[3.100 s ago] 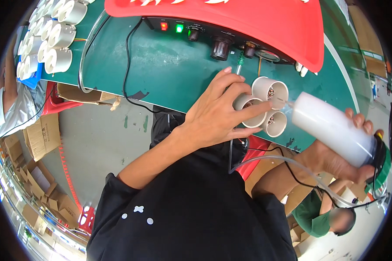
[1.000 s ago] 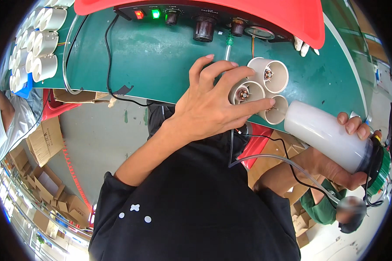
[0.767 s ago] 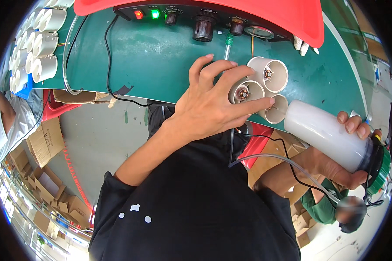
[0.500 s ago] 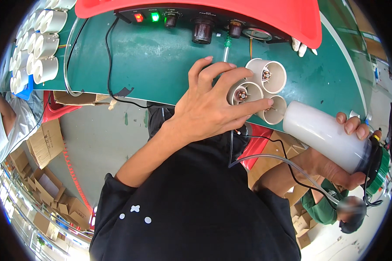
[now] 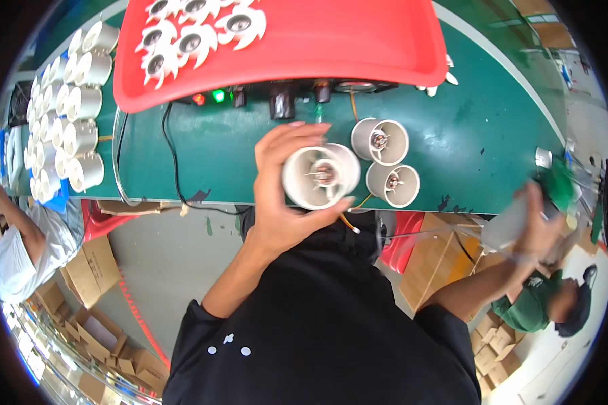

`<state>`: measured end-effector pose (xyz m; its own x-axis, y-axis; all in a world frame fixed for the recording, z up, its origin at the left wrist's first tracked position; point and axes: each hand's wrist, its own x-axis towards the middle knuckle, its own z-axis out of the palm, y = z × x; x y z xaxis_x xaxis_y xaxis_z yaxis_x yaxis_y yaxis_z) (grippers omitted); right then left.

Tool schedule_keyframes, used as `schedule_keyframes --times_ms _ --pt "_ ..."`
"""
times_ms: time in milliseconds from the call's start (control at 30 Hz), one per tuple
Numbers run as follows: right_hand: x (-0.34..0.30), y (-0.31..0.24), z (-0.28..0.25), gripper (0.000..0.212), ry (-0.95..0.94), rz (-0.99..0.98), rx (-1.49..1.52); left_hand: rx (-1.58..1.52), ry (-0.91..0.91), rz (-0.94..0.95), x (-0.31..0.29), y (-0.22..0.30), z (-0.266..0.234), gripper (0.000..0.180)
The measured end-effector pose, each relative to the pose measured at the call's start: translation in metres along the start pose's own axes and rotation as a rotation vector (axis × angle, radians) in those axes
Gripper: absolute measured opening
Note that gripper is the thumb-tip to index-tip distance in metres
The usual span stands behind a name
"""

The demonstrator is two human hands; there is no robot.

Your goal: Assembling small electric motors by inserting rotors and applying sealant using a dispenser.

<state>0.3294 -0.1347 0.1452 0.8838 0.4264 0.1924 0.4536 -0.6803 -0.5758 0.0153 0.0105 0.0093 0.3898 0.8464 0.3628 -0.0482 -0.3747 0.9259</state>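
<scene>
My left hand (image 5: 270, 209) is wrapped round a white cylindrical fan housing (image 5: 323, 175), raised near the front edge of the green table. Its open end shows a copper-wound motor core, and a short wire with a white connector (image 5: 355, 229) hangs below it. Two like housings stand just to the right, a rear one (image 5: 380, 142) and a front one (image 5: 393, 184), apart from my fingers. Farther right, my right hand (image 5: 537, 233) grips a large translucent dispensing syringe (image 5: 503, 228) with a green cap (image 5: 559, 183). Motion blurs that hand and the syringe.
A red tray (image 5: 344, 64) with several white fan wheels (image 5: 192, 44) rests above a black control box (image 5: 257, 98) with knobs and lit switches. Rows of white housings (image 5: 81, 104) fill the table's left end. A black cable (image 5: 172, 152) crosses the table. People sit at both sides.
My left hand has taken hold of one housing and lifted it leftward from the group. My right hand has drawn the syringe away to the right. The view now shows more of the tray.
</scene>
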Motion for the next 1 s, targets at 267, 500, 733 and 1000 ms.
schedule_keyframes --times_ms 267,500,733,1000 --pt "-0.021 -0.006 0.096 0.073 -0.215 -0.199 -0.352 -0.004 0.070 0.009 -0.007 -0.005 -0.009 0.068" --pt "-0.008 -0.067 0.065 0.070 -0.194 -0.320 -0.044 0.053 0.071 -0.049 -0.008 -0.004 -0.013 0.066" --pt "0.030 -0.212 0.189 0.020 -0.386 -1.285 0.185 0.146 0.079 -0.026 -0.007 -0.002 -0.013 0.063" --pt "0.064 -0.236 0.257 0.009 -0.059 -1.687 -0.216 0.220 0.110 -0.027 -0.011 0.005 -0.009 0.062"
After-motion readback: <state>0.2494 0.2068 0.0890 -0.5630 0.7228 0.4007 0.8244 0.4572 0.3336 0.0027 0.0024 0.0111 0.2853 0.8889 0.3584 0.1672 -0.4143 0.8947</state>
